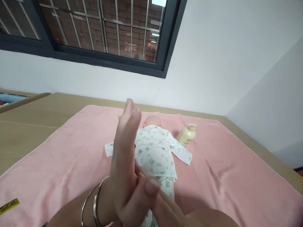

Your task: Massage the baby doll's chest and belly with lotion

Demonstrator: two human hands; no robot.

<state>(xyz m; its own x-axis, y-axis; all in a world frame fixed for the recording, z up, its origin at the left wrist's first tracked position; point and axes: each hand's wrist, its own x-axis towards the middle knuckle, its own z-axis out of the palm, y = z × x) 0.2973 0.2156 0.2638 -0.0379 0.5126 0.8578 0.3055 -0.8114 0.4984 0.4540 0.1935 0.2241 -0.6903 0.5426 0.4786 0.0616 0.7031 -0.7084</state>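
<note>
My left hand [125, 157] is raised on edge in front of me, its fingers stretched upward and its thumb out to the right; two silver bangles circle the wrist. From the lower right my right hand [167, 206] meets its palm side, with fingers extended and partly hidden behind the left hand. Nothing shows held in either. Beyond them a baby-sized figure that looks like a doll [156, 157] lies in a white printed top and trousers, sleeves spread. My hands cover part of its left side and legs. A cream pump bottle [186, 135] leans or lies beside its right sleeve.
A pink blanket [213, 167] covers much of the wooden surface [30, 123]. A yellow-black strip [9, 206] lies at the lower left. Behind stand a white wall [201, 63] and a dark-framed window [106, 60] with bars. Blue items [11, 97] sit at the far left edge.
</note>
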